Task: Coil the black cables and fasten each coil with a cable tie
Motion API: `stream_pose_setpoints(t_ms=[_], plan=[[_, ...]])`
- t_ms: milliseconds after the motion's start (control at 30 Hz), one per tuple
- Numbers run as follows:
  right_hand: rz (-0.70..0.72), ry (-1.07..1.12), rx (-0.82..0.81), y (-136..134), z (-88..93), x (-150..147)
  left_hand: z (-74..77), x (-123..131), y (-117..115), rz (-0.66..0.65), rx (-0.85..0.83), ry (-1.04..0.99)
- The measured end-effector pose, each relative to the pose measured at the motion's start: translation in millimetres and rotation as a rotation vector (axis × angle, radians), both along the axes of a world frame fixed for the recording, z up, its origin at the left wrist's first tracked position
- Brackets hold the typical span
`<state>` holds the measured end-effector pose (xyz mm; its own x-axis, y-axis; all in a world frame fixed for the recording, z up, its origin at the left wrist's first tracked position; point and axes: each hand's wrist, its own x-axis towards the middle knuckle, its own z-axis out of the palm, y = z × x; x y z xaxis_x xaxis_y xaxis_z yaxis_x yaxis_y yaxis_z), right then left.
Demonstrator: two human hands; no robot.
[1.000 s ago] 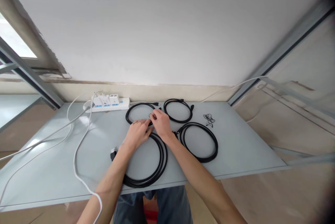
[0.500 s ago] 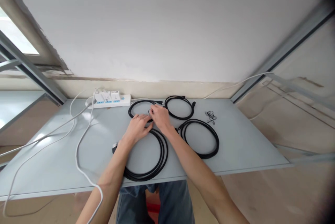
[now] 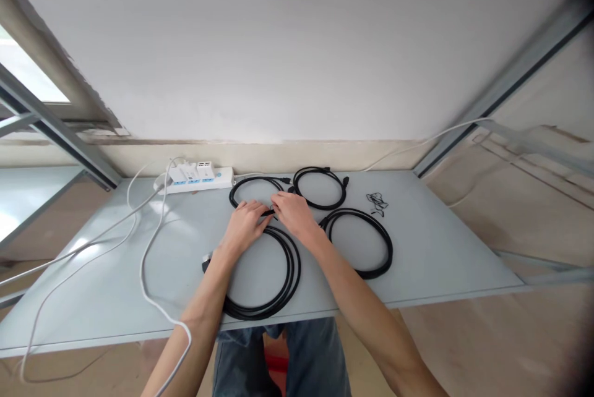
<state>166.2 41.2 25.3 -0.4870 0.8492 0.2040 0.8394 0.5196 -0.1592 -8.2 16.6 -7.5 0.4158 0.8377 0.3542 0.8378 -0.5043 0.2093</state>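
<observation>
In the head view, a coiled black cable [image 3: 292, 282] lies closest to the table's front edge, with a grey-and-black connector [image 3: 206, 261] at its left. My left hand [image 3: 245, 224] has its fingers closed on a short stretch of black cable [image 3: 267, 213] just beyond this coil. Which coil that stretch belongs to is hidden by my hands. My right hand [image 3: 292, 211] pinches a thin black tie [image 3: 273, 206] against it, fingertips almost meeting the left ones. Behind my hands sits a smaller black coil [image 3: 234, 190].
Two more black cable coils lie right of my hands, one at the back [image 3: 343, 198] and one nearer [image 3: 388, 251]. Loose thin black ties [image 3: 377, 202] rest farther right. A white power strip [image 3: 223, 178] stands back left; its white cord [image 3: 143, 267] crosses the table's left side.
My right hand has shifted slightly right and nearer, its fingertips lower on the black cable. The left hand stays almost where it was. The whole view has moved slightly.
</observation>
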Motion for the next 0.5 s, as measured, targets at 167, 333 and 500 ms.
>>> stream_pose_setpoints(t_ms=[167, 333, 500], plan=[[0.035, -0.036, -0.011, -4, 7.6, 6, 2.1, -1, 0, 0.017, 0.012, -0.056], [0.083, -0.065, -0.005, -6, 10.2, 9, 5.8, -2, -1, 0.005, 0.025, -0.083], [0.09, -0.007, -0.015, -5, 6.4, 12, 8.6, -1, -3, 0.0, 0.059, -0.07]])
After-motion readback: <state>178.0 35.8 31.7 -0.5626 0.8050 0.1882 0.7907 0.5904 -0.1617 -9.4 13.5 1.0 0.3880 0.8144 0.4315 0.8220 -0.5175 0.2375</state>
